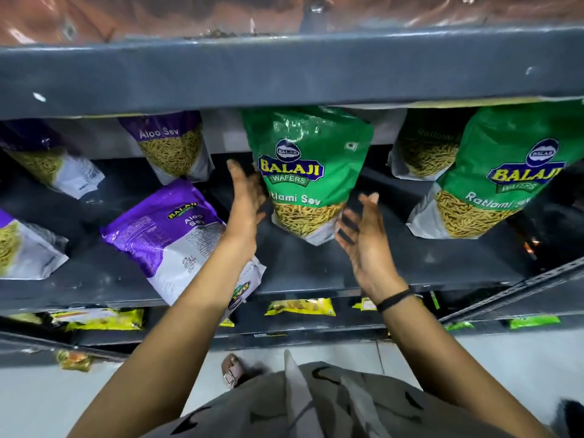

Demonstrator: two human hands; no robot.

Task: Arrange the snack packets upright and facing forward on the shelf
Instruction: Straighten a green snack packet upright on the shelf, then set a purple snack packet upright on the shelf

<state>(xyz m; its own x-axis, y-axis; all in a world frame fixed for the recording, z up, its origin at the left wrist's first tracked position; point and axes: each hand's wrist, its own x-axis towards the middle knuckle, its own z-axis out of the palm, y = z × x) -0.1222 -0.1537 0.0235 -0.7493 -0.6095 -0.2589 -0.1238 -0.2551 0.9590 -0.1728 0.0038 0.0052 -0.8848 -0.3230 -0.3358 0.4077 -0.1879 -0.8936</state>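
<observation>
Centre of frame: green Ratlami Sev packet upright, facing forward on shelf. Left hand and right hand flank it, both spread wide, gripping nothing. Purple Aloo Sev packet, lower left, lies back-out — left to do.

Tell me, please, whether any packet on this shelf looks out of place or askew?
Yes: the purple Aloo Sev packet left of the hands lies tilted with its printed back showing, its lower end past the shelf edge. The green Ratlami Sev packet between the hands stands upright, front facing out.
</observation>
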